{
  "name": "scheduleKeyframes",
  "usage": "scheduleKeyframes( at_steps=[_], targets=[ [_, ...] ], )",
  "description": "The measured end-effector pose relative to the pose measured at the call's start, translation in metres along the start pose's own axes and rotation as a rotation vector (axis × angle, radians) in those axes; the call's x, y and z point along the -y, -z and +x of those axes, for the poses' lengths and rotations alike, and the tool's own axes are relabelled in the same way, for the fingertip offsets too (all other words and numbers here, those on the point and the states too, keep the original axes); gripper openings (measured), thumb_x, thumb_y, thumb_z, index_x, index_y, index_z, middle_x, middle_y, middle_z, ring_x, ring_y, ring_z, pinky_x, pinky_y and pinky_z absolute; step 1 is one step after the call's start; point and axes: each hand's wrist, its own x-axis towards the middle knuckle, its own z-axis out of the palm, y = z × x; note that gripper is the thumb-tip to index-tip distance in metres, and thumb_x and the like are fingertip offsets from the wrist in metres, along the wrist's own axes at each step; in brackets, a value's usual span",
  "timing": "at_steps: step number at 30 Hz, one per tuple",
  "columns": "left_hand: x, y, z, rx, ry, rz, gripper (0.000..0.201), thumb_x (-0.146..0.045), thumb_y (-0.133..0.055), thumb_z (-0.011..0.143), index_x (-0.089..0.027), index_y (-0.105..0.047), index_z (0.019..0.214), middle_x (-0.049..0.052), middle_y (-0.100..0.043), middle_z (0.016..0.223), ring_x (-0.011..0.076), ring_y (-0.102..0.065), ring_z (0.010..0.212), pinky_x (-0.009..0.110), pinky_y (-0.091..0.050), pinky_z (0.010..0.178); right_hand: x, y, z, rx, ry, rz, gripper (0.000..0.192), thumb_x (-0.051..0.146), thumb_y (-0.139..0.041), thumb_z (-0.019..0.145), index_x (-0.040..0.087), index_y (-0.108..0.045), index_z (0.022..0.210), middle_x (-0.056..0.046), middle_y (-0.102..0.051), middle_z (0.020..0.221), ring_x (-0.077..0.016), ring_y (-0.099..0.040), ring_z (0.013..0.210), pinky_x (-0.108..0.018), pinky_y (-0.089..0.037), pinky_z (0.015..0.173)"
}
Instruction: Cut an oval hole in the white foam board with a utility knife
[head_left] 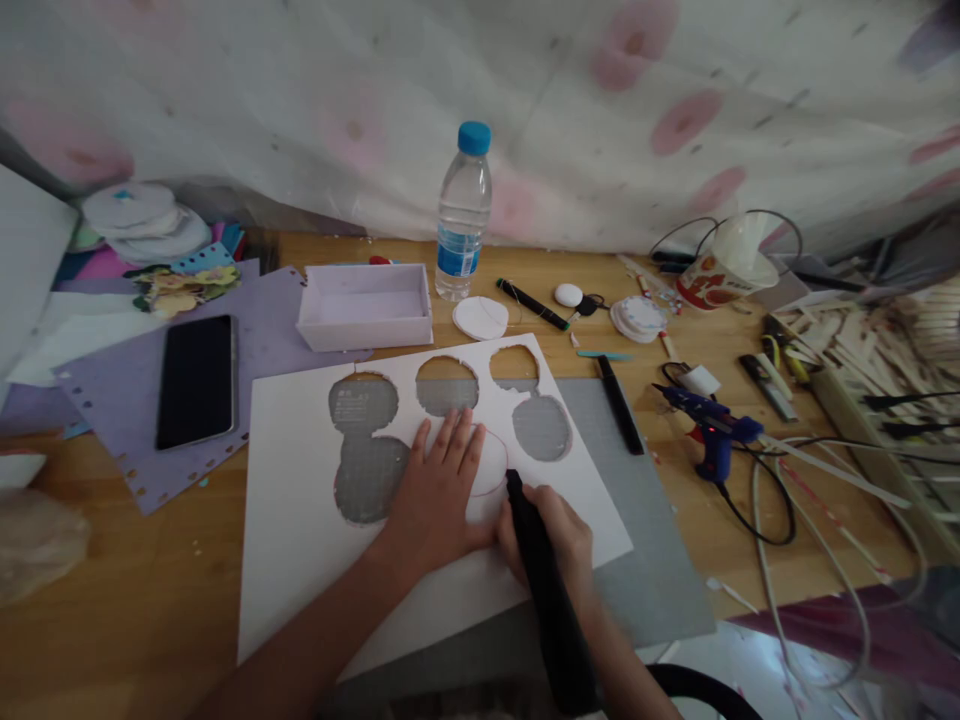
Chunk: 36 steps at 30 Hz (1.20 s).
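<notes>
one white sheet [300, 520] is seen on one grey mat [645, 560], with five round holes cut in it. the left hand [439, 490] is laid flat, fingers spread, pressed on the sheet beside a drawn circle [491, 465]. the right hand [547, 540] is clenched around one black tool [544, 580], its tip held at the circle's edge, just right of the left hand.

White foam sheet [300, 520] lies flat on the grey cutting mat [652, 560], five round holes already cut through it (mat showing beneath). Black cutter [536, 560] leans steeply, tip on a faint pencilled circle [491, 465].
</notes>
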Motion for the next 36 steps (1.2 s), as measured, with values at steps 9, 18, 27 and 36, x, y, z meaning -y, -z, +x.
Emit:
scheduleKeyframes(
  at_steps=[9, 18, 27, 36],
  targets=[
    [0.000, 0.000, 0.000, 0.010, 0.012, -0.007, 0.079, -0.053, -0.048, 0.087, -0.008, -0.031, 0.150, 0.017, -0.020, 0.161, 0.0330, -0.015, 0.149, 0.056, -0.009, 0.119, 0.003, -0.003, 0.005, -0.039, 0.133, 0.008, 0.030, 0.013, -0.056, 0.080, 0.026, -0.031, 0.070, 0.006, -0.037, 0.059, -0.0122, -0.040, 0.050, -0.026, -0.033, 0.048],
    [-0.001, 0.003, 0.001, 0.050, 0.018, -0.011, 0.086, -0.059, -0.050, 0.085, -0.007, -0.031, 0.151, 0.018, -0.018, 0.161, 0.0331, -0.015, 0.149, 0.055, -0.009, 0.120, 0.007, -0.003, -0.002, -0.024, 0.162, 0.055, 0.031, 0.011, -0.056, 0.078, 0.027, -0.030, 0.070, 0.006, -0.036, 0.058, -0.0129, -0.039, 0.048, -0.026, -0.030, 0.046],
    [0.000, 0.000, 0.000, 0.026, 0.005, -0.001, 0.094, -0.066, -0.051, 0.082, -0.007, -0.029, 0.151, 0.019, -0.017, 0.161, 0.0330, -0.013, 0.150, 0.055, -0.007, 0.120, 0.004, 0.001, -0.002, -0.123, 0.174, 0.084, 0.019, 0.014, -0.058, 0.077, 0.025, -0.043, 0.079, 0.006, -0.043, 0.058, -0.0122, -0.044, 0.047, -0.023, -0.037, 0.045],
    [0.001, -0.001, 0.000, 0.035, 0.005, 0.003, 0.092, -0.063, -0.050, 0.083, -0.007, -0.028, 0.151, 0.019, -0.015, 0.161, 0.0330, -0.012, 0.150, 0.055, -0.006, 0.119, 0.004, 0.000, -0.003, -0.111, 0.143, 0.076, 0.018, 0.016, -0.059, 0.078, 0.025, -0.044, 0.079, 0.006, -0.044, 0.058, -0.0117, -0.046, 0.046, -0.023, -0.039, 0.045]
  ],
)
